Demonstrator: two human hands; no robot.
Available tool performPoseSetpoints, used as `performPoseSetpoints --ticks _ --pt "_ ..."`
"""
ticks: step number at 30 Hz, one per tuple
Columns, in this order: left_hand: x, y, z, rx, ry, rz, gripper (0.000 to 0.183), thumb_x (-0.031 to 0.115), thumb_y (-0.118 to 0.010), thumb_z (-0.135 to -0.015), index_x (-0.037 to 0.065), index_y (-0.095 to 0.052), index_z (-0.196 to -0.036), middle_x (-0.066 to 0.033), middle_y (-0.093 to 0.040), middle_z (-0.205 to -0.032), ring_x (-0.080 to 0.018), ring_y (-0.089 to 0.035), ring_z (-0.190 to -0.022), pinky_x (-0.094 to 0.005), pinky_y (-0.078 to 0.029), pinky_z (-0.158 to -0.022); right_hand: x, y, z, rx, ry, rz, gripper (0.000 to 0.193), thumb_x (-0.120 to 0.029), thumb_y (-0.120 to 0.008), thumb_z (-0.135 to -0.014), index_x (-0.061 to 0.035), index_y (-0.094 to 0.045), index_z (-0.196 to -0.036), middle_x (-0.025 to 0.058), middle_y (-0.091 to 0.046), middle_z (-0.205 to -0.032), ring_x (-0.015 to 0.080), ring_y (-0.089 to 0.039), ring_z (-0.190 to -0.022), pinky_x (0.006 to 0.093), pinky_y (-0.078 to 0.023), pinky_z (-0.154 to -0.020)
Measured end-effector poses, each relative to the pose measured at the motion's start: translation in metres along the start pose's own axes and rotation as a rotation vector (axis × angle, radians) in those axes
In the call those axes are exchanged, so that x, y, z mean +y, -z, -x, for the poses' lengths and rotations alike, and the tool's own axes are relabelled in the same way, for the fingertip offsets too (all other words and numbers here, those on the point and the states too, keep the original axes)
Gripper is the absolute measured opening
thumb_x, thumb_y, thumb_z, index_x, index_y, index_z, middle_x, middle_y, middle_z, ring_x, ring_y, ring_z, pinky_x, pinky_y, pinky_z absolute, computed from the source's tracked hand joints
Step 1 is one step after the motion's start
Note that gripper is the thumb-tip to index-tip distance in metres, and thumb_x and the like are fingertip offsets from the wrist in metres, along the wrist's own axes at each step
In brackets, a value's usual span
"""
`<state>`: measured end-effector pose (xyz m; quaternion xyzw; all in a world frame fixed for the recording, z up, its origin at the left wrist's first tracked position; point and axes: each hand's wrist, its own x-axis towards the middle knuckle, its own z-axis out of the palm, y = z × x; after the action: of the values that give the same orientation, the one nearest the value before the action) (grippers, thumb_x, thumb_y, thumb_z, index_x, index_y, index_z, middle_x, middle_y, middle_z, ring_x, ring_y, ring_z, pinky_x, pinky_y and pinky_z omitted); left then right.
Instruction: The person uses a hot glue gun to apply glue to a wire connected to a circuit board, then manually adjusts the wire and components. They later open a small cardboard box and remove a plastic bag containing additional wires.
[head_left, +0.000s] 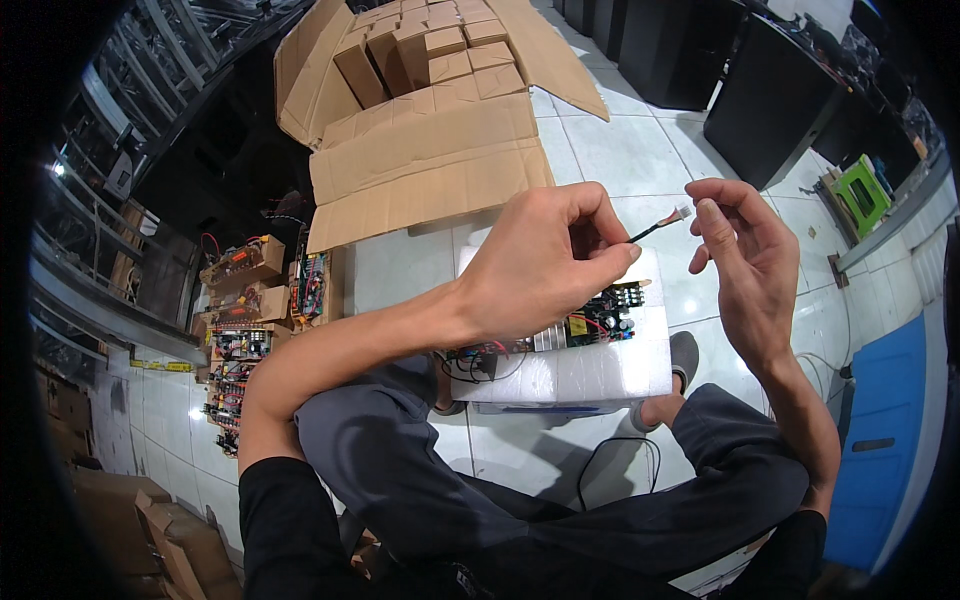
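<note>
Right of frame centre, the left hand [540, 262] pinches a black cable [652, 228], whose white connector [685, 212] is not yet plugged. The right hand [745, 262] is released beside it; below, the circuit board [602, 328] lies on white foam [648, 368].

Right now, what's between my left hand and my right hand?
In the head view, a short end of dark cable with a white connector lies there, sticking out from your left hand toward your right hand.
</note>
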<state>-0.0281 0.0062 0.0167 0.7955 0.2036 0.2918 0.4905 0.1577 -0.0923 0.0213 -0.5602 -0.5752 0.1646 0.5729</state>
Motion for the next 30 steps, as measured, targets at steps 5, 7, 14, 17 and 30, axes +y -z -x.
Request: performPoseSetpoints --ticks 5,7,14,17,30 --pt "0.0013 0.0007 0.0002 -0.021 -0.028 -0.006 0.013 0.008 -0.071 -0.084 -0.003 -0.064 -0.083 -0.0066 -0.067 -0.078 -0.0076 -0.060 -0.071 -0.0230 -0.048 -0.064 0.0025 0.0022 0.0001 -0.036 -0.013 0.000 0.024 -0.019 -0.059 -0.098 0.0034 -0.062 -0.103 0.0101 -0.064 -0.094 0.0117 -0.058 -0.079 0.0234 -0.049 -0.058" --pt "0.0027 0.0008 0.0005 -0.026 -0.029 -0.002 0.013 0.008 -0.071 -0.084 -0.003 -0.064 -0.083 -0.0067 -0.068 -0.078 -0.0078 -0.061 -0.072 -0.0231 -0.048 -0.065 0.0040 0.0038 -0.0003 -0.052 -0.013 0.005 0.025 -0.022 -0.059 -0.098 0.0025 -0.062 -0.101 0.0098 -0.064 -0.092 0.0126 -0.059 -0.079 0.0242 -0.050 -0.058" --pt "0.0017 0.0008 0.0009 -0.020 -0.045 -0.011 0.013 0.008 -0.072 -0.084 -0.002 -0.064 -0.084 -0.0064 -0.067 -0.079 -0.0083 -0.062 -0.073 -0.0235 -0.049 -0.066 0.0035 0.0016 0.0001 -0.040 -0.017 -0.025 0.021 -0.016 -0.057 -0.099 0.0046 -0.061 -0.099 0.0075 -0.061 -0.086 0.0083 -0.053 -0.072 0.0218 -0.046 -0.057" --pt "0.0019 0.0016 0.0008 -0.028 -0.057 0.002 0.012 0.008 -0.072 -0.084 -0.002 -0.064 -0.084 -0.0060 -0.067 -0.079 -0.0084 -0.062 -0.073 -0.0236 -0.049 -0.067 0.0036 0.0017 -0.0001 -0.039 -0.025 -0.016 0.021 -0.017 -0.056 -0.099 0.0044 -0.061 -0.098 0.0074 -0.061 -0.086 0.0083 -0.053 -0.072 0.0220 -0.046 -0.057" --pt "0.0044 0.0014 0.0018 -0.003 -0.050 0.034 0.013 0.009 -0.072 -0.084 -0.001 -0.064 -0.085 -0.0057 -0.067 -0.080 -0.0084 -0.061 -0.073 -0.0235 -0.049 -0.067 0.0050 0.0038 -0.0005 -0.070 -0.052 0.011 0.024 -0.022 -0.056 -0.100 0.0013 -0.061 -0.098 0.0075 -0.062 -0.086 0.0108 -0.057 -0.077 0.0230 -0.050 -0.057"
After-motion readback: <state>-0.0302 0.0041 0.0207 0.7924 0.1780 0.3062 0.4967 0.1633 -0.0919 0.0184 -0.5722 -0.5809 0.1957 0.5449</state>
